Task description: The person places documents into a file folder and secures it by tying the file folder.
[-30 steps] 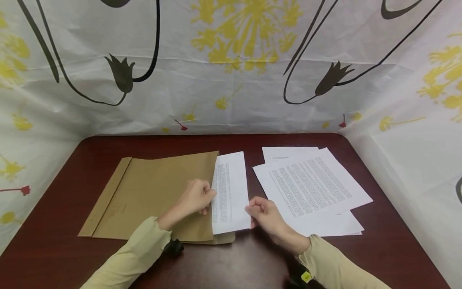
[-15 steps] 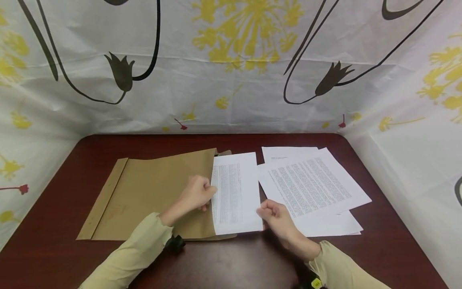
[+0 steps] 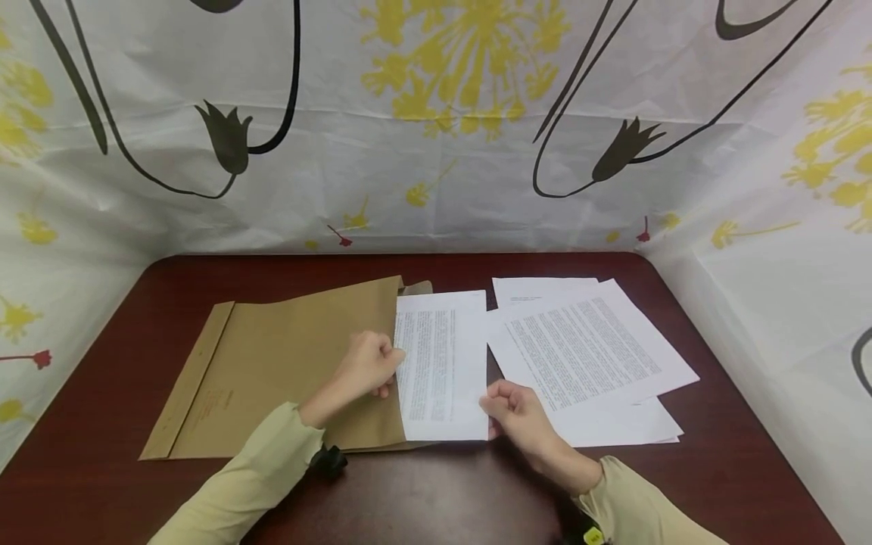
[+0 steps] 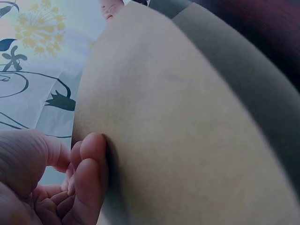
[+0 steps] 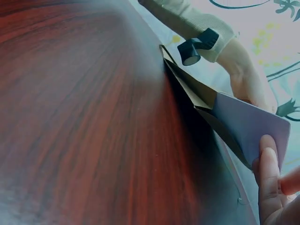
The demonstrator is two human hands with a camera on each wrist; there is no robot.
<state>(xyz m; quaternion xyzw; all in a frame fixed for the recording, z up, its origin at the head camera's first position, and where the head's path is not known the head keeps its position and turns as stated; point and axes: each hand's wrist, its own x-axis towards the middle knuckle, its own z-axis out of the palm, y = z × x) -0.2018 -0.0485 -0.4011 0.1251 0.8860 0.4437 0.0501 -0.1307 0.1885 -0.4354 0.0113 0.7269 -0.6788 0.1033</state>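
Note:
A brown paper envelope (image 3: 293,341) lies on its side in the head view, its mouth towards the right. My left hand (image 3: 371,363) pinches the upper edge of that mouth, lifting it off the back flap, and the left wrist view shows the fingers at the envelope's edge. Out of the mouth reaches a printed white sheet (image 3: 443,363), its left part hidden inside. My right hand (image 3: 518,416) pinches the sheet by its lower right edge. In the right wrist view the sheet (image 5: 253,122) stands raised above the table, thumb and fingers at its corner.
Several printed sheets (image 3: 586,348) lie overlapping to the right of the envelope on the dark red wooden table (image 3: 436,499). A patterned white curtain (image 3: 436,151) encloses the table at the back and sides. A black wrist camera (image 3: 328,462) sits at the left cuff.
My right hand has moved right with the sheet, so more of it shows outside the envelope. The envelope has shifted slightly left, while my left hand keeps its grip on the mouth.

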